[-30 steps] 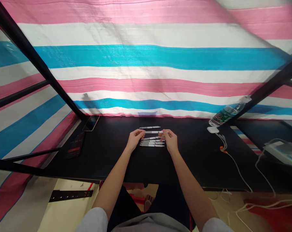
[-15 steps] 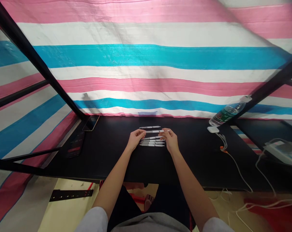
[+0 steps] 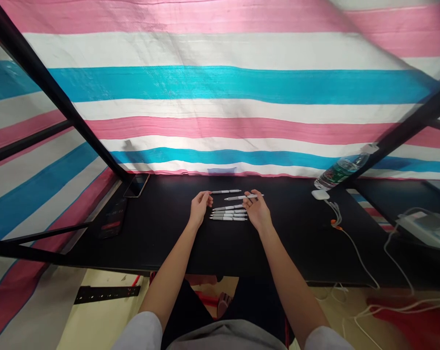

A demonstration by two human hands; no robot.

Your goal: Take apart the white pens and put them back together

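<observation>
My right hand (image 3: 257,211) pinches a white and grey pen (image 3: 235,198) near its right end, and the pen's dark tip points left above the table. My left hand (image 3: 199,207) has its thumb and fingers pressed together, level with the left end of another pen (image 3: 226,191) lying farthest from me. I cannot tell whether those fingertips grip that pen's end or something small. Between my hands, on the near side, several similar pens (image 3: 228,218) lie roughly side by side. The topmost one of this group (image 3: 227,207) is slightly slanted.
A black table (image 3: 161,243) spreads under everything. Two phones, one (image 3: 137,185) behind the other (image 3: 113,221), lie at the left. At the right are a tilted water bottle (image 3: 340,173), a white charger (image 3: 320,195) and cables. Striped sheeting (image 3: 220,87) hangs behind, between black frame bars.
My left hand has come off the left end of the pen held between both hands and shifted slightly left and up. The pen stays in my right hand, its tip now exposed.
</observation>
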